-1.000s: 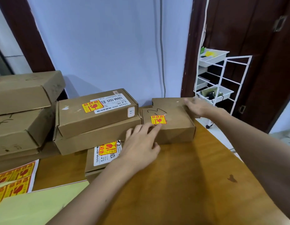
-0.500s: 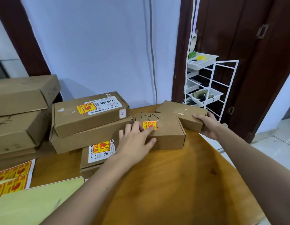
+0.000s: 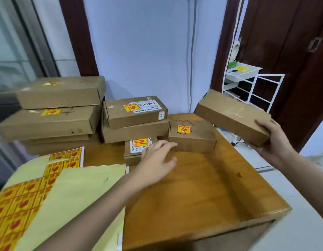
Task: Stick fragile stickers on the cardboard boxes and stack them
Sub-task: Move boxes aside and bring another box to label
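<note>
head view, only one camera. right hand (image 3: 271,140) grips the near end of a long plain cardboard box (image 3: 233,115), fingers curled round its end, thumb on the top face. the box is in the air to the right of the wooden table (image 3: 202,192), tilted, far end higher. no sticker shows on the faces i can see.

left hand (image 3: 157,158) hovers low over the table, fingers relaxed and slightly spread, holding nothing. fingertips sit just beside the near left corner of the small stickered box (image 3: 192,136); contact not certain, blur. that box lies flat on the table and carries a yellow and red fragile sticker (image 3: 183,129) on top.

behind the left hand: a low labelled box (image 3: 139,147), and a two-box pile (image 3: 135,120) with a sticker on the upper one. far left, a taller pile of large boxes (image 3: 55,113). sticker sheets (image 3: 30,196) lie at the near left on their pale green backing.

judgement: step in hand is bringing the plain box in for its sticker. advice:
- set it flat on the bare wood in front, top face up, long side toward the body.
- bring the left hand under or onto the far end before lowering; a one-ended grip lets it swing.
- keep it off the stickered box's corner.
- peel only once the box is down.
</note>
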